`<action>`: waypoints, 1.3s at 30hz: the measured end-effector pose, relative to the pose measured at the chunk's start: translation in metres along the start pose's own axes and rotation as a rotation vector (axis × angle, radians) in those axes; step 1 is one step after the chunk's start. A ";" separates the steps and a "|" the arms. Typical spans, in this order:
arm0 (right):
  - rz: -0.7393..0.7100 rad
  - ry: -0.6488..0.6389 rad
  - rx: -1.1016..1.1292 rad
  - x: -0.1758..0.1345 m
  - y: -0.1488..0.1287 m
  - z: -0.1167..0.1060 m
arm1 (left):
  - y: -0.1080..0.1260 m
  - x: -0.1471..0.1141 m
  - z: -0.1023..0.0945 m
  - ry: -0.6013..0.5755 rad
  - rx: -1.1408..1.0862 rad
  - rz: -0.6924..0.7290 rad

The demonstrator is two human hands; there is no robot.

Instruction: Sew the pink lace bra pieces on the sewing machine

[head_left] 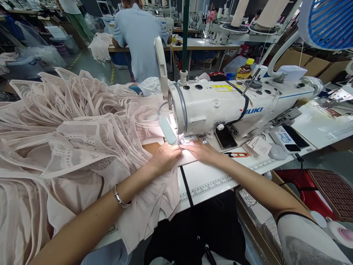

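Note:
At the front of a white sewing machine (209, 106), both hands meet just below the lit needle area. My left hand (167, 157) has its fingers curled down on pale pink fabric (165, 187) beside the presser foot. From the other side, my right hand (200, 151) pinches the fabric edge close to the needle, its fingertips almost touching the left ones. The exact seam and the edge under the fingers are hidden. A large heap of pale pink lace-trimmed garments (79, 143) spreads over the left side and beneath my left forearm.
Right of the hands lie a dark phone (225, 138), orange-handled thread snips (237, 154), paper tags (260, 146) and a ruler strip (212, 186). A blue fan (331, 24) hangs upper right. Ahead, a person in light blue (139, 40) sits at another table.

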State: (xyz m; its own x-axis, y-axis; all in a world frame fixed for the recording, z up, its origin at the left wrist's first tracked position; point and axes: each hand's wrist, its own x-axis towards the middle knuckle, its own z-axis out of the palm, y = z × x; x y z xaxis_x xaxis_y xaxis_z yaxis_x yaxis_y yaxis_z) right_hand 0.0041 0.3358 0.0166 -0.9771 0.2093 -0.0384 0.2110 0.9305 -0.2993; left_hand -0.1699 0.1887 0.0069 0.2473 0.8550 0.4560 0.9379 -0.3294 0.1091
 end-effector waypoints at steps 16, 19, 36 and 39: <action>0.088 0.034 -0.230 0.000 -0.004 -0.013 | -0.016 0.020 -0.006 -0.141 0.029 -0.398; 0.012 0.076 -0.343 -0.004 -0.002 -0.013 | -0.006 0.012 -0.003 -0.112 -0.102 -0.289; -0.036 0.251 -0.372 -0.002 -0.005 0.001 | 0.016 0.001 0.004 0.284 -0.343 -0.328; -0.035 0.215 -0.285 0.000 -0.003 0.000 | 0.016 0.000 0.006 0.231 -0.308 -0.289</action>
State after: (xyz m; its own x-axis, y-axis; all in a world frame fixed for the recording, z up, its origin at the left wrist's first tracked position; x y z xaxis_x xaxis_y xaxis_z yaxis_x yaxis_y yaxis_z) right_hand 0.0033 0.3332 0.0174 -0.9621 0.2064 0.1781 0.2066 0.9783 -0.0175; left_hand -0.1535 0.1859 0.0031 -0.1062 0.8289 0.5492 0.8360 -0.2245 0.5006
